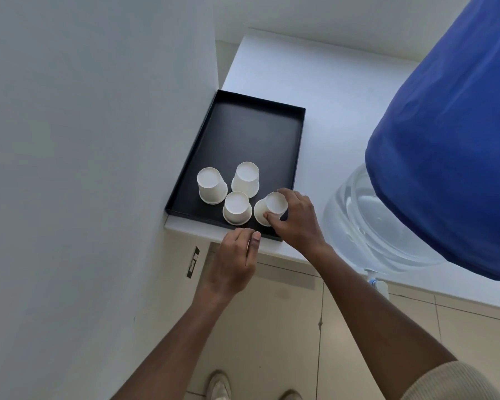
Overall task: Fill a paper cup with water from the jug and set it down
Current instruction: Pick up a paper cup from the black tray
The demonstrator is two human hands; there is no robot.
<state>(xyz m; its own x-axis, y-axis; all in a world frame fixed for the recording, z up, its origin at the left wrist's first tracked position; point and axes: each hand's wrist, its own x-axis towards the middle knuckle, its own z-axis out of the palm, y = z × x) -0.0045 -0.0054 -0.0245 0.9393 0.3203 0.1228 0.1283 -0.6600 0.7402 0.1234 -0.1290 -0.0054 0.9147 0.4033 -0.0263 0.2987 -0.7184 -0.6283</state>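
1. The right hand reaches forward from a bare forearm that runs up from the lower right, with a beige ribbed sleeve at the upper arm. Its thumb and fingers are clamped around an upside-down white paper cup, the thumb on the near side and the fingers curled over the far side.
2. That held cup is tilted, its base leaning to the right, and it sits at the near right corner of a black tray. I cannot tell whether its rim still touches the tray floor.
3. The left hand hovers at the near edge of the tray, wrist bent slightly, fingers curled loosely inward with the thumb lying alongside them. It holds nothing.
4. Three more inverted paper cups stand on the near part of the tray, grouped just beside the held one; the far part of the tray is bare.
5. The tray rests on a white counter, tight against a white wall on the left.
6. To the right, a large clear water jug stands on the counter, water showing through its side, its top covered by a blue cloth. A small tap with a blue part juts out at its base, over the counter edge.
7. Below, the floor is beige tiles, and the toes of two light shoes show.
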